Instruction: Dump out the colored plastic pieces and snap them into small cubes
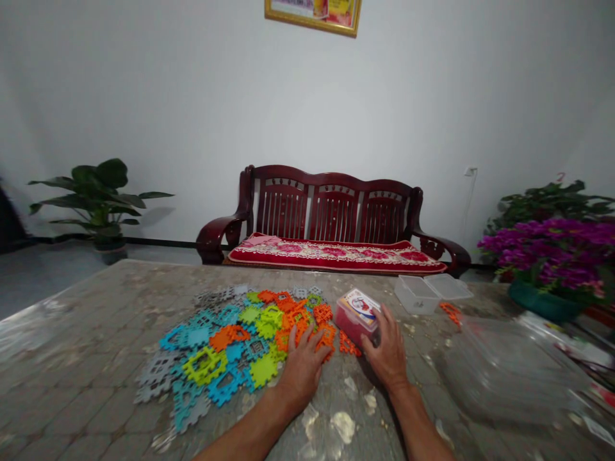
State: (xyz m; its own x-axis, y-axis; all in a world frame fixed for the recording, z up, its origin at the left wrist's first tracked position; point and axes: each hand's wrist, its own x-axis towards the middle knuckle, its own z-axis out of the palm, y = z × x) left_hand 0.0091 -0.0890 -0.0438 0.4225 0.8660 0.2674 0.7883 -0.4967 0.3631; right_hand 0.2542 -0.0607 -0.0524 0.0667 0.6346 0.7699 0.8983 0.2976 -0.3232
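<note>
Interlocking plastic pieces [235, 351] lie in a loose, flat pile on the table [72, 358] in the head view; all positions below refer to this pile. The spread layout probably serves to keep individual pieces visible and reachable.

Left hand [303, 362]: palm down at the pile's right edge, half open, fingers spread over orange pieces. No piece is visibly gripped; the posture suits sorting by touch.

Right hand [388, 352]: just right of the pile, thumb and fingers closed around the near right corner of a lidded box [350, 320]. This hold presumably steadies the box. A printed card [360, 304] shows on its top, and an orange piece [349, 344] lies between box and pile.

Farther right of the pile: an open clear container [417, 301], probably set within reach. Farthest right on the table: clear tubs [509, 365], apparently stacked, though blur prevents a count.
</note>
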